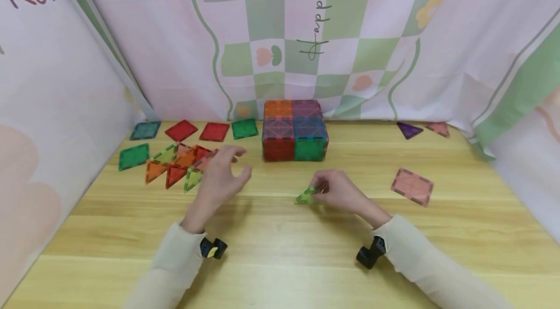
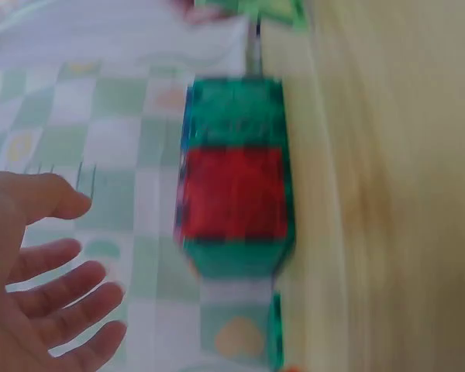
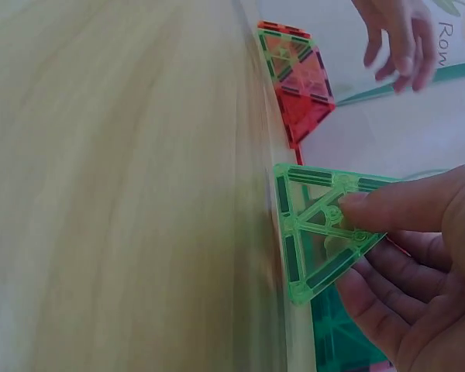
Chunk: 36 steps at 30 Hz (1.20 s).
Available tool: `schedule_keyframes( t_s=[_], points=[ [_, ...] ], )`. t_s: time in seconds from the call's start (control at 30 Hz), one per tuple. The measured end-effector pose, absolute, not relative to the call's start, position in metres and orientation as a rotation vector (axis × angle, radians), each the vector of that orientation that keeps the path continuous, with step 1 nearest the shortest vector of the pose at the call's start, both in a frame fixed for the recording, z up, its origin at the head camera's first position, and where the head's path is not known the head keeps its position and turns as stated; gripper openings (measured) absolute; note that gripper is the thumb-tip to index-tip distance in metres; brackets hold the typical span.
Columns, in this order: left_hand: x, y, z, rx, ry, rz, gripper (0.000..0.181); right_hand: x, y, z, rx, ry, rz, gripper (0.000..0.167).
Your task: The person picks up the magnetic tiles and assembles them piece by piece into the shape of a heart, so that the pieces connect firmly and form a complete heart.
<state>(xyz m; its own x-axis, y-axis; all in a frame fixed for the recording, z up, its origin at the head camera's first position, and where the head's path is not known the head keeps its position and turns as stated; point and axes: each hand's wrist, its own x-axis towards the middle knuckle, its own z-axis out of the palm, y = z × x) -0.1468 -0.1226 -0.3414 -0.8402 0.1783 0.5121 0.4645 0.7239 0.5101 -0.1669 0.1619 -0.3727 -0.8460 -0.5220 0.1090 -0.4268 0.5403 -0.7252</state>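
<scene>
1. From above, taking the box as the clock's centre and the far edge of the table as twelve, the green triangle sits at about half past five, in the right hand. The left hand is near eight o'clock, beside the patch of triangle tiles. My worry there: if that hand drops or sweeps carelessly, it could knock those tiles out of their neat arrangement. Its thumb and fingers curve well apart, with nothing between them; whether a fingertip brushes a tile I can't tell from here.

2. From the left wrist, the box stands at the centre of the view, the left hand at eight o'clock and the blurred green triangle at the twelve o'clock edge. A hasty reach toward the box could, I'd judge, jolt its upright walls and part their joins. The fingers are loosely spread, thumb well away from them, and grasp nothing.

3. From the right wrist, the green triangle is just right of centre, with the left hand up at one o'clock. The hold looks light and near one side, so a bump on the free corner might twist the tile loose. The right thumb lies on its face with the fingers behind, a nearly closed pinch.
</scene>
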Motion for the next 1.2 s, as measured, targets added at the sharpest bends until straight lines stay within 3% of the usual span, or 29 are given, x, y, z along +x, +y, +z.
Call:
schedule_keyframes(
  t_s=[0.47, 0.8, 1.0, 1.2],
  points=[
    [-0.150, -0.054, -0.364, -0.900, -2.737, -1.233, 0.030, -0.163, 0.153, -0.377, -0.837, 2.652, -1.191, 0.013],
    [-0.153, -0.032, -0.378, -0.901, -2.849, -1.088, 0.008, -0.164, 0.159, -0.375, -0.814, 2.652, -1.135, 0.010],
    [-0.152, -0.030, -0.382, -0.912, -2.809, -1.115, 0.009, -0.179, 0.187, -0.364, -0.846, 2.635, -1.020, 0.013],
    [-0.151, -0.028, -0.381, -0.888, -2.841, -1.093, 0.010, -0.219, 0.238, -0.350, -0.708, 2.822, -0.980, 0.015]
  ],
)
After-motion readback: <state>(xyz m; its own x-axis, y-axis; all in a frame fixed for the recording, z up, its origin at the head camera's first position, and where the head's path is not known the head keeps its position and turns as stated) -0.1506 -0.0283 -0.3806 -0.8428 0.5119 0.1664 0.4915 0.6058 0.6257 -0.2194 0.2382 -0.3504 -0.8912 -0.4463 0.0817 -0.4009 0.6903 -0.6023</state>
